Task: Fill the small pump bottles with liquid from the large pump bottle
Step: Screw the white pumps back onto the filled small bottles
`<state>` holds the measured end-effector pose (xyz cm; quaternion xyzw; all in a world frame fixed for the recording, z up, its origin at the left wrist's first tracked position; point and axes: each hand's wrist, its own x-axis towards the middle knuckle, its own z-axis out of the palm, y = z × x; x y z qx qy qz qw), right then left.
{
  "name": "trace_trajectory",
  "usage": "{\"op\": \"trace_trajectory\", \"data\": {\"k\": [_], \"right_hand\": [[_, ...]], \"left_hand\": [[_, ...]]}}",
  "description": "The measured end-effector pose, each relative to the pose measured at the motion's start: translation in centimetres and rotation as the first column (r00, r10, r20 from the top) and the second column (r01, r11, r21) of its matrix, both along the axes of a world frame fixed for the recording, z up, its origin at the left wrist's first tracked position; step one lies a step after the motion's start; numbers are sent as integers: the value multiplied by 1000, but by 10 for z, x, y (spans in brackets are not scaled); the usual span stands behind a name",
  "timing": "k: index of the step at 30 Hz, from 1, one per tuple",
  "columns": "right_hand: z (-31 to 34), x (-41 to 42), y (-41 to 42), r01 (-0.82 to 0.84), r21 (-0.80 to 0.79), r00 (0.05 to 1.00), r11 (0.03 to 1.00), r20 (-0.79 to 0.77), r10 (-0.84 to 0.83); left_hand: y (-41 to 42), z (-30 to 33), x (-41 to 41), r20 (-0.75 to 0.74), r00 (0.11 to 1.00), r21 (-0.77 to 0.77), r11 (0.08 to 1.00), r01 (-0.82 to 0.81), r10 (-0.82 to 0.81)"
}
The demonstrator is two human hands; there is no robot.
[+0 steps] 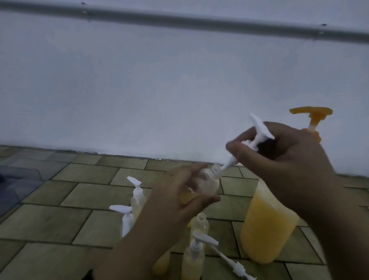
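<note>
So the small bottle [204,186] is up in the air, held in the left hand [181,194], fingers curled round its lower body with the thumb crossing under it. It's tilted, long axis running from lower left up to the upper right, with the open threaded neck pointing up-right toward the other hand. There's a bit of yellow liquid sitting in the low end near the palm, and the rest looks clear. The right hand [284,153] is just up and to the right of it, pinching a white pump head [256,137] by the collar, fingers wrapped tight. The pump's dip tube points down-left, on the same slant as the bottle, and its tip is right at the bottle's mouth; can't tell if it's actually inside yet, it's a bit blurry. The pump's nozzle sticks up and left above the knuckles. Behind the right hand stands the large pump bottle [268,227] on the tiled floor [56,217], upright, mostly full of orange-yellow liquid, with its orange pump [312,114] poking out over the hand. Down below the hands there's a cluster of other small bottles [192,259] standing upright, some capped, one open, plus a loose pump [232,264] lying flat on the tiles.
</note>
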<state>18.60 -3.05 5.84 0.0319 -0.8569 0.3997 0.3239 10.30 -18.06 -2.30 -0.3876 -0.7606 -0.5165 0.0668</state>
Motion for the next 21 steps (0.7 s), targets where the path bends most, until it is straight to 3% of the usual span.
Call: {"op": "trace_trajectory", "data": {"k": [3, 8, 10, 12, 15, 18, 21], "right_hand": [[-7, -12, -10, -3, -173, 994, 985, 105, 21], [-8, -17, -5, -105, -366, 947, 925, 247, 206], [-10, -20, -5, -179, -573, 925, 800, 178, 334], [-12, -21, -10, -200, -696, 927, 690, 92, 362], [-15, -21, -8, -181, -674, 943, 716, 88, 322], [-19, -22, -8, -233, -675, 909, 700, 104, 403], [-24, -22, -10, -241, -696, 935, 677, 19, 353]], "left_hand": [[3, 3, 7, 217, 973, 189, 981, 37, -78], [0, 11, 11, 282, 956, 245, 969, 11, -82], [-1, 14, 12, 292, 954, 255, 967, -5, -72], [0, 15, 15, 305, 949, 276, 961, -4, -83], [0, 16, 19, 312, 944, 313, 950, 2, -104], [-1, 19, 22, 336, 933, 349, 937, 1, -127], [-1, 21, 24, 349, 926, 358, 934, 14, -147]]}}
